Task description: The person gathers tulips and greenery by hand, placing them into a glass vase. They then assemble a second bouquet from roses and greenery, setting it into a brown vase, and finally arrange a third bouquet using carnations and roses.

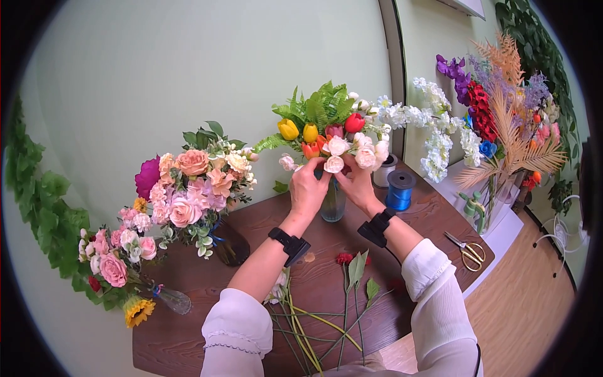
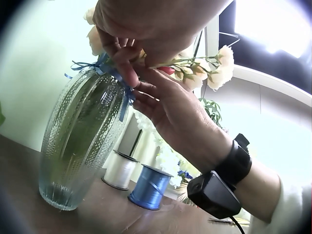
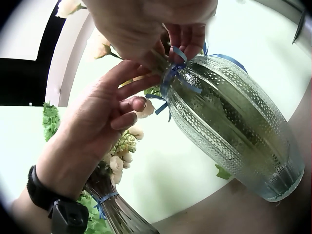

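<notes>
A ribbed clear glass vase [image 1: 333,207] holds water and a bouquet of pale pink roses [image 1: 338,146], yellow tulips [image 1: 287,129], a red tulip [image 1: 355,123] and green fern leaves [image 1: 323,105]. Thin blue ribbon [image 3: 174,74] is tied around its neck. From the left, my left hand [image 1: 308,190] pinches rose stems at the mouth of the vase, just below the front blooms. Opposite it, my right hand [image 1: 357,187] holds stems at the same spot, its lower fingers by the ribbon in the left wrist view. The fingertips are partly hidden behind the hands and flowers.
Right of the vase stand a blue ribbon spool [image 1: 399,190] and a white one [image 1: 385,171]. Gold-handled scissors [image 1: 468,250] lie near the table's right edge. Loose stems [image 1: 314,320] cross in front. Finished-looking bouquets [image 1: 195,182] line the left; a tall mixed arrangement [image 1: 502,132] stands right.
</notes>
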`<state>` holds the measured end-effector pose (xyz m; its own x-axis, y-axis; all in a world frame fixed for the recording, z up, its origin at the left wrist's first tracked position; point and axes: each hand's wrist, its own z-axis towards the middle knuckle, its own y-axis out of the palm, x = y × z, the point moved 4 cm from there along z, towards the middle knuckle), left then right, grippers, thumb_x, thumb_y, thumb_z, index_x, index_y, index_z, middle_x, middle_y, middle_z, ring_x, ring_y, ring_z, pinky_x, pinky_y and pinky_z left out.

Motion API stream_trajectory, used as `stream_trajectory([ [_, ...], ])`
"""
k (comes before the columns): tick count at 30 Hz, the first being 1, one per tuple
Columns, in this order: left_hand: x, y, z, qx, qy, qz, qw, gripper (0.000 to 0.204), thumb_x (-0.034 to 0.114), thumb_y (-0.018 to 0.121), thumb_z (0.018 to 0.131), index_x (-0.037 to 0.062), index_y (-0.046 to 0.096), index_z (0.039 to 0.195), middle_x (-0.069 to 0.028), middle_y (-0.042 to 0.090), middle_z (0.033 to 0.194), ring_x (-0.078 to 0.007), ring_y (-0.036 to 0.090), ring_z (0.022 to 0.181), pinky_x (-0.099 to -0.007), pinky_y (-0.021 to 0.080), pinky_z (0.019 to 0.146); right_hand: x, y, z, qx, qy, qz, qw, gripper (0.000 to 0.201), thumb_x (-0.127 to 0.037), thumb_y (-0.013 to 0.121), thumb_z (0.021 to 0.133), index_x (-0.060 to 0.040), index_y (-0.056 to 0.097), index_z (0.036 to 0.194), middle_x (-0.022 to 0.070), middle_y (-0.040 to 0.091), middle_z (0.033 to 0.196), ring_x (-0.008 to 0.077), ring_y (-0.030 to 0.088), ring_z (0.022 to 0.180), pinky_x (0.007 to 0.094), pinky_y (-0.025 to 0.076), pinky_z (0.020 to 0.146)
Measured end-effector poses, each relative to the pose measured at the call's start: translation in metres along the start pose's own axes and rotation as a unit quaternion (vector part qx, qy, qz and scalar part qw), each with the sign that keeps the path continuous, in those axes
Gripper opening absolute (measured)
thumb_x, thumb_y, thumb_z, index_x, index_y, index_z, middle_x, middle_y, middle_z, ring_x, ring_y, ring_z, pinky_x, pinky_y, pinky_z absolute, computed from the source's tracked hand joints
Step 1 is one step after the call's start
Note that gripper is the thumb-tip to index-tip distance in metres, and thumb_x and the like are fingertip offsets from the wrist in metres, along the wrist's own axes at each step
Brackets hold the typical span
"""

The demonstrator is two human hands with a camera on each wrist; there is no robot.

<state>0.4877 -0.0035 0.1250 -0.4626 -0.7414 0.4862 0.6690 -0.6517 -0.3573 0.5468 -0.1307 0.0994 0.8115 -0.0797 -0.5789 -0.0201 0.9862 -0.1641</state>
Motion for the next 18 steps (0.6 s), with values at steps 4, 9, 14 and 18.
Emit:
stream_trajectory([
  [4, -0.001, -0.004, 0.001, 0.011, 0.003, 0.040, 0.999, 0.017, 0.013, 0.067, 0.082, 0.0026, 0.065, 0.094, -0.0133, 0.064, 0.064, -0.0228, 0.064, 0.051, -0.0343, 0.050, 0.051, 0.009, 0.004, 0.000, 0.048, 0.038, 0.089, 0.994, 0.023, -0.017, 0.064, 0.086, -0.0006, 0.059, 0.102, 0.0064, 0.063, 0.079, 0.0122, 0.056, 0.066, 0.0271, 0.046, 0.060],
  [9, 0.004, -0.013, 0.001, 0.055, 0.040, 0.111, 0.991, 0.015, 0.008, 0.068, 0.077, 0.0027, 0.065, 0.090, -0.0177, 0.064, 0.071, -0.0330, 0.064, 0.063, -0.0391, 0.050, 0.060, 0.020, 0.003, 0.002, 0.053, 0.119, 0.103, 0.986, 0.021, -0.017, 0.065, 0.087, 0.0007, 0.061, 0.096, 0.0045, 0.063, 0.077, 0.0087, 0.055, 0.064, 0.0249, 0.046, 0.059],
  [14, -0.002, -0.012, 0.000, 0.079, 0.054, 0.083, 0.992, 0.013, 0.007, 0.070, 0.074, 0.0005, 0.066, 0.085, -0.0189, 0.064, 0.076, -0.0359, 0.063, 0.069, -0.0399, 0.049, 0.062, 0.031, 0.007, 0.001, 0.107, 0.155, 0.177, 0.966, 0.021, -0.020, 0.067, 0.087, 0.0009, 0.062, 0.089, 0.0018, 0.063, 0.075, 0.0057, 0.054, 0.062, 0.0216, 0.046, 0.056],
  [18, -0.001, -0.012, 0.001, 0.076, 0.044, 0.077, 0.993, 0.015, 0.011, 0.071, 0.076, -0.0008, 0.066, 0.084, -0.0190, 0.063, 0.074, -0.0365, 0.062, 0.067, -0.0393, 0.049, 0.061, 0.023, 0.004, -0.002, 0.084, 0.250, 0.205, 0.943, 0.025, -0.023, 0.065, 0.089, 0.0003, 0.064, 0.081, 0.0015, 0.062, 0.067, 0.0048, 0.051, 0.054, 0.0201, 0.042, 0.050],
])
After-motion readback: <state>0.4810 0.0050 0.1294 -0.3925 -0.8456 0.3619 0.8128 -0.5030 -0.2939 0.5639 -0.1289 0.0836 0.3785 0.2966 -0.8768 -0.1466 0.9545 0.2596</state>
